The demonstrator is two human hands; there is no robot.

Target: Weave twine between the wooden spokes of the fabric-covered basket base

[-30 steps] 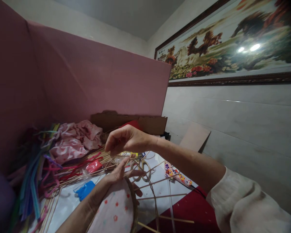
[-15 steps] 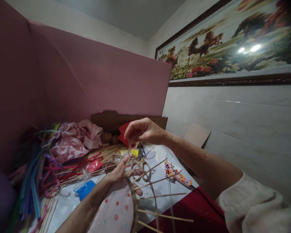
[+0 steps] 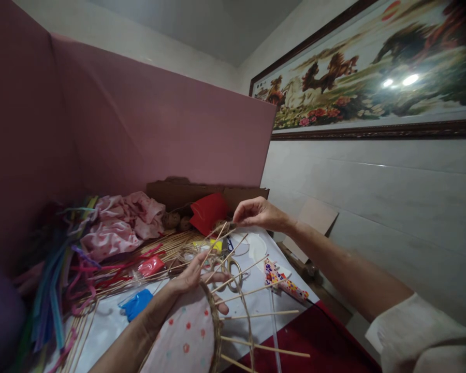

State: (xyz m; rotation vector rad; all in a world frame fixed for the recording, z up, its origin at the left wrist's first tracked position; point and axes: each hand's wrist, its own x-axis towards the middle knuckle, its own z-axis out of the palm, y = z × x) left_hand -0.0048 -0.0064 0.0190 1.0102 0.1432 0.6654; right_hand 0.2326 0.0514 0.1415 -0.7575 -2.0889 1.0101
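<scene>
My left hand (image 3: pixel 192 282) grips the rim of a round piece (image 3: pixel 188 336) covered in dotted white fabric, with a woven cane edge and bare cane spokes (image 3: pixel 252 316) sticking out to the right. My right hand (image 3: pixel 258 213) is raised above and right of it, its fingers pinched on a thin strand of cane (image 3: pixel 219 233) that runs down to the rim by my left hand. Both sleeves are pale.
Loose cane sticks (image 3: pixel 155 256), coloured ribbons (image 3: pixel 54 290), pink cloth (image 3: pixel 118 225), a red cloth (image 3: pixel 207 212) in a cardboard box (image 3: pixel 244 194), scissors (image 3: pixel 233 269) and a beaded strip (image 3: pixel 285 282) lie on the white table. A pink board stands behind; a framed picture hangs on the right wall.
My right hand has moved up and to the right, drawing the cane strand out from the rim. My left hand has stayed on the round piece.
</scene>
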